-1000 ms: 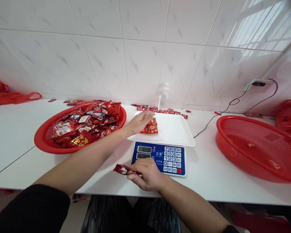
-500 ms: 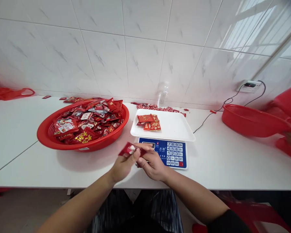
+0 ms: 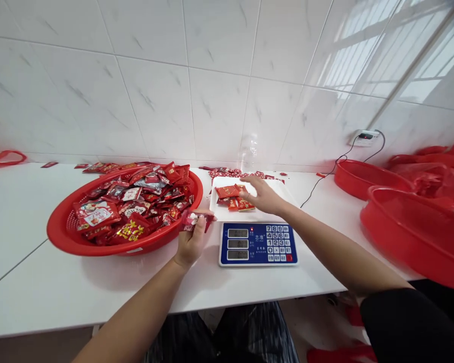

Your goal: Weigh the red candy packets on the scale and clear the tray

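Note:
My left hand (image 3: 191,245) is closed on a small red packet (image 3: 190,219) with a white pattern, beside the rim of a red plastic basket (image 3: 62,237). The basket is heaped with shiny red packets (image 3: 132,207). Over the white tray (image 3: 274,194) of a digital scale, my right hand (image 3: 263,195) has its fingers apart, close to several red-and-gold packets (image 3: 228,191). I cannot tell whether its fingertips touch them. The scale's blue panel (image 3: 259,244) faces me with its displays lit.
Small red packets (image 3: 227,172) lie along the wall behind the scale, near a clear bottle (image 3: 248,151). A black cable (image 3: 314,189) runs to a wall socket (image 3: 364,138). Two red basins, one nearer (image 3: 404,234) and one farther (image 3: 366,176), stand at the right. A red bag handle (image 3: 7,159) shows far left.
My hands have come apart. My right hand has moved forward and right to the tray; my left has stayed low near the basket with a packet. The view has turned slightly right.

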Motion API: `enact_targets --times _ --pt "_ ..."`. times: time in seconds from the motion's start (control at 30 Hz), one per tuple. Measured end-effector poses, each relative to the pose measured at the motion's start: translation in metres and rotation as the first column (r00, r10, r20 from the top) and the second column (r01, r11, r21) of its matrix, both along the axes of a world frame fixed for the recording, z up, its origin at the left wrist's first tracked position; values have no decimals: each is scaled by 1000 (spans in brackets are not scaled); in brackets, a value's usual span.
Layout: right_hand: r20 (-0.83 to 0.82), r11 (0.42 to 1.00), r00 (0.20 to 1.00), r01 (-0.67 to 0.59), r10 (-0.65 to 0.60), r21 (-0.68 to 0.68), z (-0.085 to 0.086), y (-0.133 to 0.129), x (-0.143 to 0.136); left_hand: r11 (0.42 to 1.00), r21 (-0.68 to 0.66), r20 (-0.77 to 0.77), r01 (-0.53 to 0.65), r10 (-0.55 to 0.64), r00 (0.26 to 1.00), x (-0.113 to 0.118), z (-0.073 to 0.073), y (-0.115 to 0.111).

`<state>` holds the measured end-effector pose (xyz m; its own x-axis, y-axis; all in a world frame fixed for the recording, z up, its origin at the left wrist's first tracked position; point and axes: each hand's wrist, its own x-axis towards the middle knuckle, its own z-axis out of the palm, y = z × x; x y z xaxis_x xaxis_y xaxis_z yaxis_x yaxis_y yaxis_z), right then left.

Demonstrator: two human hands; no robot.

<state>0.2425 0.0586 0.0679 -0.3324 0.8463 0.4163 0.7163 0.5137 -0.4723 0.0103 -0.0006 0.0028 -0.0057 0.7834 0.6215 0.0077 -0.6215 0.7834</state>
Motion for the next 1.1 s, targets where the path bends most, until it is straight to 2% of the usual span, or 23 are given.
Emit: enact_targets --times 0.1,0.17,0.23,0.43,0.6,0.73,0.83,0.93,1.03,1.1 --pt "259 990 966 47 -12 -131 -6 21 -21 999 19 -23 30 -29 999 -5 -2 -1" --pt "355 976 934 42 38 -215 -9 30 -36 999 17 -36 48 -47 998 -7 -3 0" --pt "406 972 910 9 90 -235 -14 33 -46 998 5 -57 62 -62 996 -8 -3 0" --pt "437 1000 899 27 -29 10 -25 33 -51 989 54 -28 134 -133 991 -8 -5 -1" --pt "406 996 911 49 -74 71 -22 40 -40 983 53 10 175 -176 984 -6 -3 -3" --pt "316 980 931 144 -180 136 -13 48 -29 984 41 25 174 -176 984 -6 -3 0" --pt "224 953 932 250 -285 173 0 51 -7 985 25 35 172 -173 984 -6 -2 1" --pt "128 905 904 382 -408 189 15 47 37 986 -20 46 163 -162 986 -5 -1 1" --pt "41 791 803 576 -595 205 24 33 100 986 -79 49 144 -141 989 -4 0 1" --pt "71 672 677 703 -733 231 24 19 144 985 -104 44 141 -137 990 -3 0 2"
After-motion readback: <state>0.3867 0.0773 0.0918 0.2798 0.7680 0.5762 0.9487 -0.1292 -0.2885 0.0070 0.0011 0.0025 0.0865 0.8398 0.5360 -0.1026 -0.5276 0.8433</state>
